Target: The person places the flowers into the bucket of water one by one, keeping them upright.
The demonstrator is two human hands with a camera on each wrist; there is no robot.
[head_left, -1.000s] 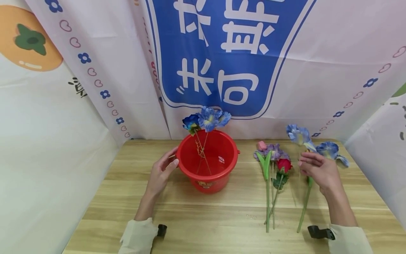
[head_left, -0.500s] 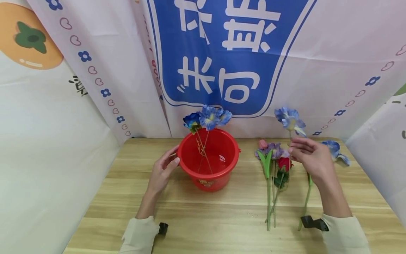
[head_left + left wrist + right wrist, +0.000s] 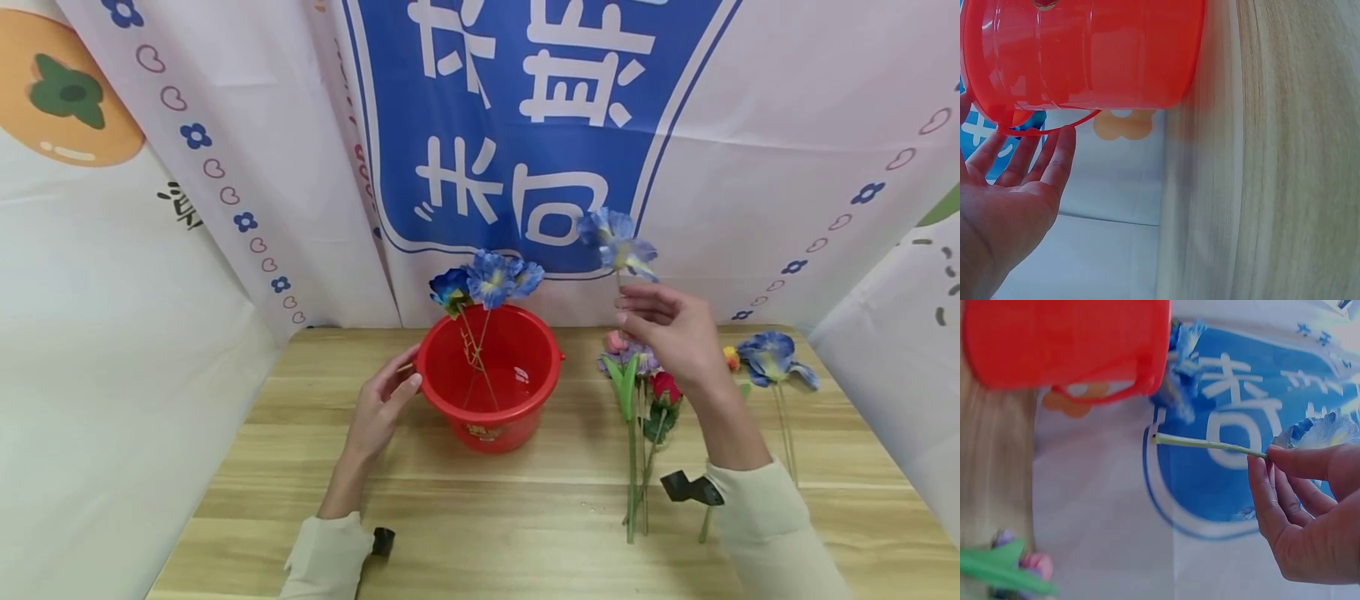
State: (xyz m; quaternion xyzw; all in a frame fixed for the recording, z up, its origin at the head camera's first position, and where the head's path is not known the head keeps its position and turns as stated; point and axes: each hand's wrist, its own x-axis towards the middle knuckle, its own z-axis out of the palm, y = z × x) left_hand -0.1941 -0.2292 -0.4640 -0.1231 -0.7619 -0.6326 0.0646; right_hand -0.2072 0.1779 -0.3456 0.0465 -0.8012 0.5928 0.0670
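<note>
A red bucket (image 3: 491,433) stands on the table with several blue flowers (image 3: 491,279) leaning in it. My left hand (image 3: 378,408) rests at the bucket's left side, thumb by the rim. In the left wrist view its fingers are fairly straight, tips touching the bucket's handle (image 3: 1050,131). To the right of the bucket, my right hand (image 3: 678,337) pinches the thin stem of a blue artificial iris (image 3: 617,242), held upright in the air. The right wrist view shows the stem's cut end (image 3: 1179,440) free below the fingers.
Under the right hand lie a pink tulip (image 3: 616,342), a purple flower (image 3: 647,358) and a red rose (image 3: 666,387). Another blue iris (image 3: 768,357) lies farther right, beside a small orange-yellow bloom (image 3: 731,358). A printed cloth backdrop (image 3: 750,192) rises behind the table (image 3: 540,533).
My right hand has lifted the blue iris from the right side and carried it left and up towards the bucket. My left hand and the bucket have stayed put.
</note>
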